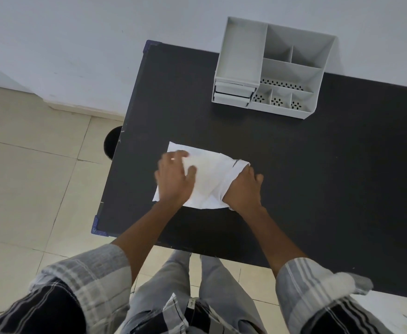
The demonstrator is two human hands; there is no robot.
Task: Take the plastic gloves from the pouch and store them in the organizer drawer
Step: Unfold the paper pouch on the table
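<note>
Pouch: I see a white, flat, rather crumpled pouch [209, 182] lying on the black table [318, 177], a little left of the frame's centre. Its surface looks thin and papery or plastic, with creases running across it; the upper left corner lies flat, while the right end is bunched and lifted.
Gloves: I cannot make out any gloves apart from the pouch; whatever is inside is hidden.
Left hand: my view shows the left hand [174, 180] spread flat on the pouch's left part, fingers loosely extended and pressing it down, gripping nothing that I can see.
Right hand: the right hand [243, 191] is at the pouch's right end, its fingers gone inside or under the bunched opening. I cannot tell how far it is closed or what it has hold of in there.
Organizer: a light grey desk organizer [272, 68] stands at the table's far edge, in the upper right of the frame, well apart from the pouch. It has open compartments on top.
Drawers: two small drawers [233, 92] sit at its lower left front, stacked; both look slightly pulled out.
Sleeves: checked grey sleeves [89, 280] fill the lower frame.
</note>
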